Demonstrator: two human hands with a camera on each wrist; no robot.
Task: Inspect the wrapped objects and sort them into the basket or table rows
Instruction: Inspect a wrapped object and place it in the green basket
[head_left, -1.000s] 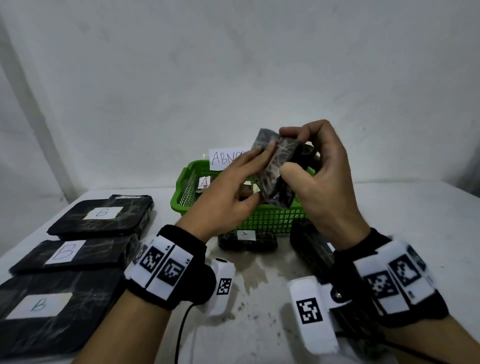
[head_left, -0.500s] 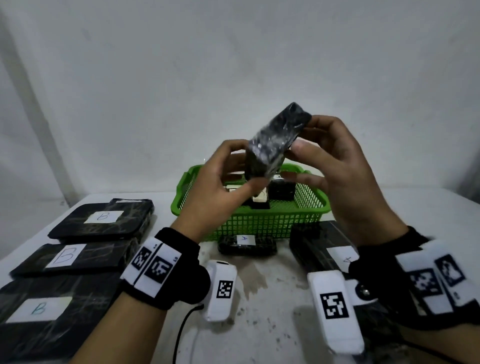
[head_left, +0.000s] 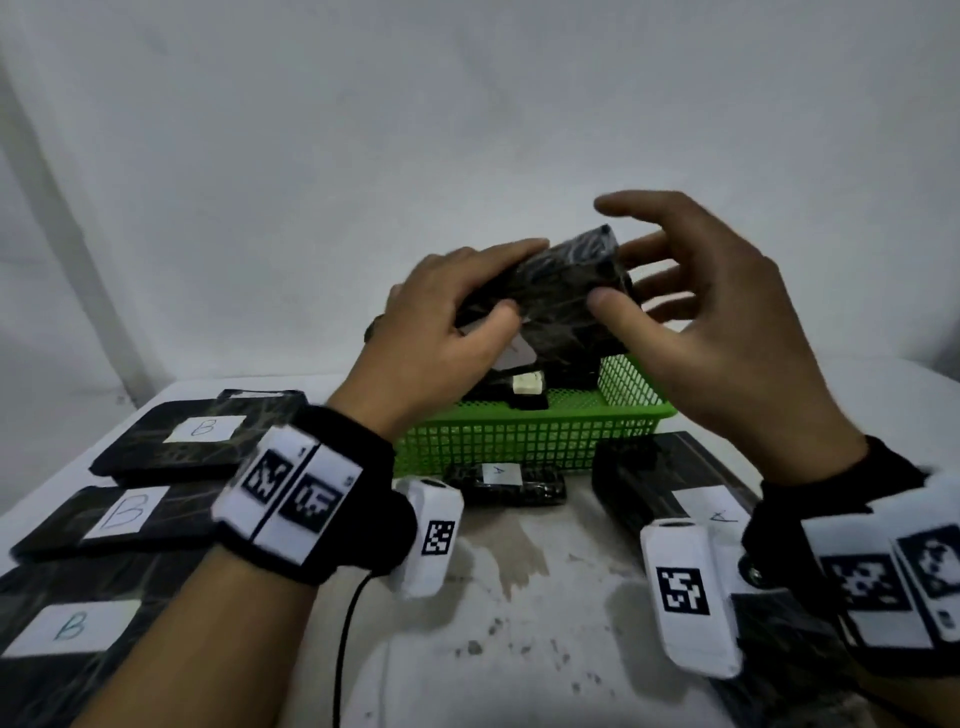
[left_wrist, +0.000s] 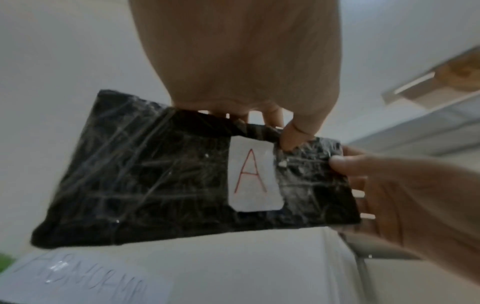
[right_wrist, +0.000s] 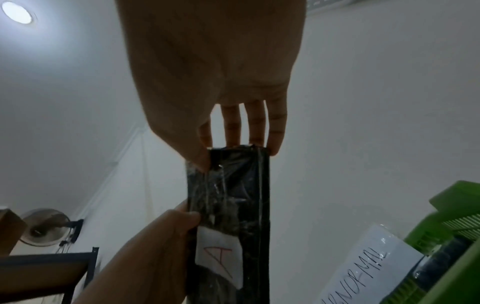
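Note:
A black plastic-wrapped object is held in the air above the green basket. Its white label bears a red "A" and faces down toward the wrists. My left hand grips its left end, thumb on the near face and fingers over the top edge. My right hand pinches the right end between thumb and fingers, with the index finger lifted off. The right wrist view shows the object edge on, its end pinched by the right hand.
Three flat black packages labelled "B" lie in a row on the left. A small "A" object lies before the basket, a larger "A" package at right. The basket holds wrapped items and an "ABNORMAL" sign.
Both hands turned the wrapped object from a steep tilt to a flatter pose and lowered it slightly. The left hand moved over its top; the right index finger lifted away.

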